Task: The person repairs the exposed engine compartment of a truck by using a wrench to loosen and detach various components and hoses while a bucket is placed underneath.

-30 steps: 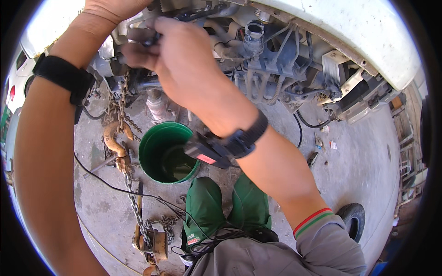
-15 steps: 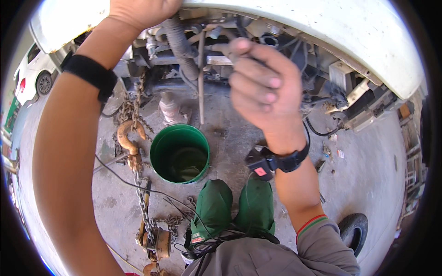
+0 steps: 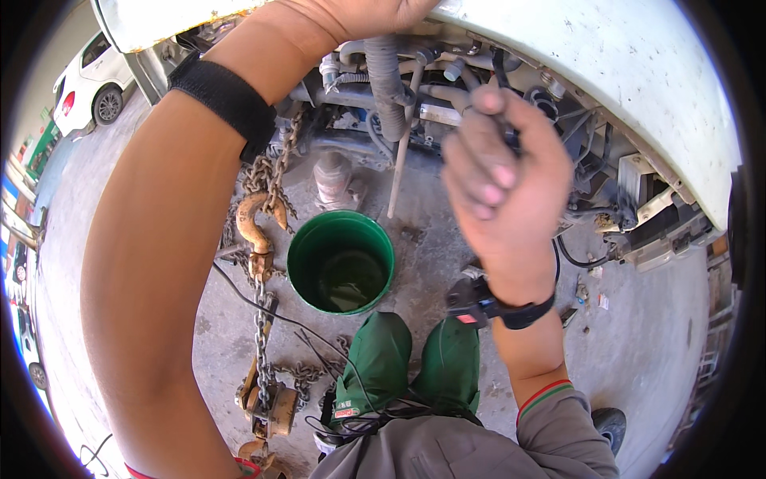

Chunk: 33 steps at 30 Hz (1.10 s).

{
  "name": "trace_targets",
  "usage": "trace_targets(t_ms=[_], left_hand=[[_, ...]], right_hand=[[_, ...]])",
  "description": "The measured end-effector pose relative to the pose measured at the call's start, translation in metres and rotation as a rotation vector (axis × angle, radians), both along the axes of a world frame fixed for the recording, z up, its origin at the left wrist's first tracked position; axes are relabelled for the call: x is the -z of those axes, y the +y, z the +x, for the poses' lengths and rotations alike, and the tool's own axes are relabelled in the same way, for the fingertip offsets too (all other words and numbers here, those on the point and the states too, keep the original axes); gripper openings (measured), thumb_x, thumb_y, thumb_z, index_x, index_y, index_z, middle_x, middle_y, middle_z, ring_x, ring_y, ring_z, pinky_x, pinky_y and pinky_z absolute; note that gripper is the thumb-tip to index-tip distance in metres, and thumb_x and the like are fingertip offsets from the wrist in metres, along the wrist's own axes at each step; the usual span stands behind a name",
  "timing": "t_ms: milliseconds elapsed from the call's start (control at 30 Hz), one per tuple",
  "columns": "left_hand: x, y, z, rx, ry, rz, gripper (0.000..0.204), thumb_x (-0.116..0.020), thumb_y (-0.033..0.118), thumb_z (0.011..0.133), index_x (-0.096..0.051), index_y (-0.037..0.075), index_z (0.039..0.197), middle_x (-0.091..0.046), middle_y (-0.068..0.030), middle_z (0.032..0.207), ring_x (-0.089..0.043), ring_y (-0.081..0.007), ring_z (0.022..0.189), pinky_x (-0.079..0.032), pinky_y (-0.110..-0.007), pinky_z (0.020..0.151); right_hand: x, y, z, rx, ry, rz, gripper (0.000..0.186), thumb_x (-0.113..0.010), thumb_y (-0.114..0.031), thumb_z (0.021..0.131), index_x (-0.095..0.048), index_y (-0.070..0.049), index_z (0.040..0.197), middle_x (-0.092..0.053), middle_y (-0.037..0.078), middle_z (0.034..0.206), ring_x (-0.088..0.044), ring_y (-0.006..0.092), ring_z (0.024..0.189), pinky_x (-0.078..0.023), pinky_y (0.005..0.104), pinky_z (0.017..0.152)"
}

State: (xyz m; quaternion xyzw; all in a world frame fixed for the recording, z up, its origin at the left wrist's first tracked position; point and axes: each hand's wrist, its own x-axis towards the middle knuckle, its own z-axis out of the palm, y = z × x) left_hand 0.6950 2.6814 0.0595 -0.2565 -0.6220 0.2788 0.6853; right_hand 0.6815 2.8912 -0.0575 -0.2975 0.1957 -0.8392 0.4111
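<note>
My left hand [image 3: 371,14] is raised at the upper edge of the view, against the lower edge of a white vehicle panel [image 3: 590,56]; its fingers are cut off from sight. My right hand [image 3: 515,180] is held up in front of exposed vehicle parts, fingers curled in and somewhat blurred; anything inside them cannot be made out. Behind and beside it run a grey corrugated hose [image 3: 387,88] and a thin rod [image 3: 405,148] that slants down. Below stands a green bucket [image 3: 299,259] with some liquid at its bottom.
Left of the bucket hangs a chain with a rusty hook [image 3: 252,223], above a chain hoist [image 3: 275,409] on the floor. A pale, worn stand [image 3: 333,177] is behind the bucket. Dark cables cross near my legs. A tire [image 3: 609,427] lies at lower right; a white car [image 3: 92,80] is far left.
The view has shifted, so the bucket, chain and vehicle parts sit further right. My left hand stays up at the panel; my right hand stays raised with its fingers curled.
</note>
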Motion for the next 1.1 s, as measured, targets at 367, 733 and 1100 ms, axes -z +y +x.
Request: trace_targets(t_ms=[367, 733, 1100], left_hand=[[0.0, -0.001, 0.002, 0.042, -0.028, 0.002, 0.055, -0.047, 0.023, 0.078, -0.052, 0.003, 0.129, -0.053, -0.0189, 0.135, -0.049, -0.0362, 0.127, -0.035, -0.046, 0.108], [-0.003, 0.001, 0.012, -0.088, -0.065, 0.018, 0.055, -0.046, 0.022, 0.079, -0.053, -0.002, 0.129, -0.053, -0.0229, 0.135, -0.049, -0.0402, 0.127, -0.035, -0.047, 0.109], [-0.002, 0.007, 0.014, -0.1, -0.103, 0.036, 0.053, -0.045, 0.02, 0.08, -0.052, -0.003, 0.127, -0.053, -0.0247, 0.134, -0.049, -0.0418, 0.126, -0.035, -0.047, 0.109]], right_hand=[[0.002, -0.092, -0.013, 0.346, 0.17, 0.319, 0.037, -0.047, -0.036, 0.102, -0.06, -0.004, 0.091, -0.066, 0.008, 0.079, -0.054, 0.0117, 0.062, -0.04, 0.0279, 0.05], [0.002, -0.085, -0.007, 0.504, 0.199, 0.144, 0.019, -0.046, -0.01, 0.097, -0.056, 0.006, 0.091, -0.057, 0.012, 0.08, -0.06, 0.0194, 0.071, -0.064, 0.0399, 0.071], [-0.007, -0.031, -0.005, 0.312, 0.116, 0.179, 0.02, -0.047, -0.017, 0.099, -0.056, 0.001, 0.096, -0.059, 0.008, 0.076, -0.054, 0.0146, 0.062, -0.056, 0.031, 0.055]])
